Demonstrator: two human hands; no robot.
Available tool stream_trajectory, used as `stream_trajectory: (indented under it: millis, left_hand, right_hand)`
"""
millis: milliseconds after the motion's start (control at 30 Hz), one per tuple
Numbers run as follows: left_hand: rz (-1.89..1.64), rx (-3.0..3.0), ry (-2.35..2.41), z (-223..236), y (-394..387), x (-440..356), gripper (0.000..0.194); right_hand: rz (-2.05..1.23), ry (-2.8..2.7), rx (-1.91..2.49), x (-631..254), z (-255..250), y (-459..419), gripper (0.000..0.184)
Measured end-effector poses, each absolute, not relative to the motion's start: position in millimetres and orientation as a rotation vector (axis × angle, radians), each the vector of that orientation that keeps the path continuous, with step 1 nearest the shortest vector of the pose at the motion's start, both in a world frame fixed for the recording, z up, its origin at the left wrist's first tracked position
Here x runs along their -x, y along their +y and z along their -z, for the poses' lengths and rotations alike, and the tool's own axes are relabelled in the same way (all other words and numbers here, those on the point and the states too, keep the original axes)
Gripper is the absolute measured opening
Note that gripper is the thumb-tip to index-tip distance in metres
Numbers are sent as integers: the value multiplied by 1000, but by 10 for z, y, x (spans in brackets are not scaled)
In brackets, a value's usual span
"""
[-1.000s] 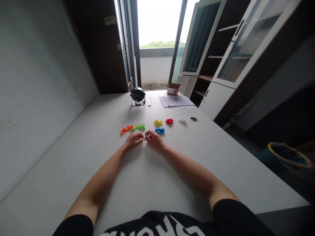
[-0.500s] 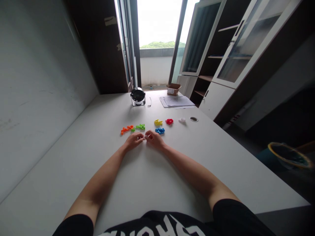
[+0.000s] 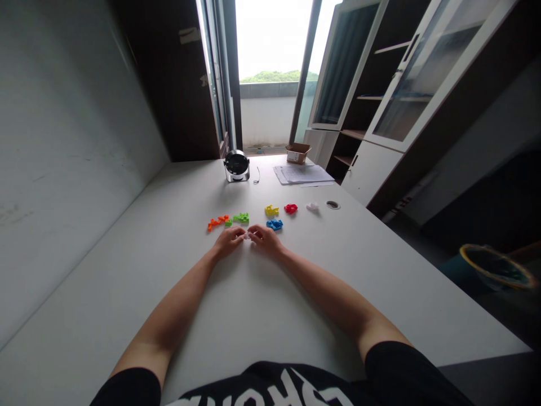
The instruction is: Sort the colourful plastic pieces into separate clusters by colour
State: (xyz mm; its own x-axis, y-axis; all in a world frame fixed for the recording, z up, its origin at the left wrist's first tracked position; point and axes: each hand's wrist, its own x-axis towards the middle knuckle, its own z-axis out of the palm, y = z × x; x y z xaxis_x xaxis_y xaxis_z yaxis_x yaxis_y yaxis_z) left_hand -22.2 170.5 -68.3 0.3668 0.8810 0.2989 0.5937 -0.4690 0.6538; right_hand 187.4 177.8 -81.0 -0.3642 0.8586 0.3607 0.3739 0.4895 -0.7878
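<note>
Head view: left hand (image 3: 229,242), right hand (image 3: 264,240) pinching white piece (image 3: 246,235); white table (image 3: 139,293), window (image 3: 273,51).

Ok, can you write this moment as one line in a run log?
left hand: fingertips at small white piece | right hand: fingertips at same piece | nearest: blue plastic piece, green plastic piece
</note>
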Motion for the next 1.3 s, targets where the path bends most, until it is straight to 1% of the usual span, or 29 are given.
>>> stream_trajectory:
  millis: [167,633,800,933,1067,1200,1300]
  left_hand:
    - [-916,-2162,1287,695,1711,229,17]
    - [-964,-2126,1276,696,1716,227,15]
    - [-973,-2088,1288,700,1716,226,21]
    - [-970,-2046,1289,697,1717,224,30]
    - [-958,-2035,1277,703,1710,223,32]
    - [-966,-2012,1303,744,1722,234,31]
    - [-974,-2003,1309,767,1739,240,31]
  right_hand:
    - [-771,-1934,1021,-1868,813,1789,28]
    - [-768,-1979,1024,-1852,862,1822,24]
    - [-787,-1956,1009,-1859,847,1820,25]
    - [-881,-1861,1001,-1914,771,1876,31]
    - [-916,-1698,986,-2061,659,2043,37]
    - [-809,-1570,1069,-2335,498,2249,42]
    - [-601,-1501,1166,-2620,360,2391,42]
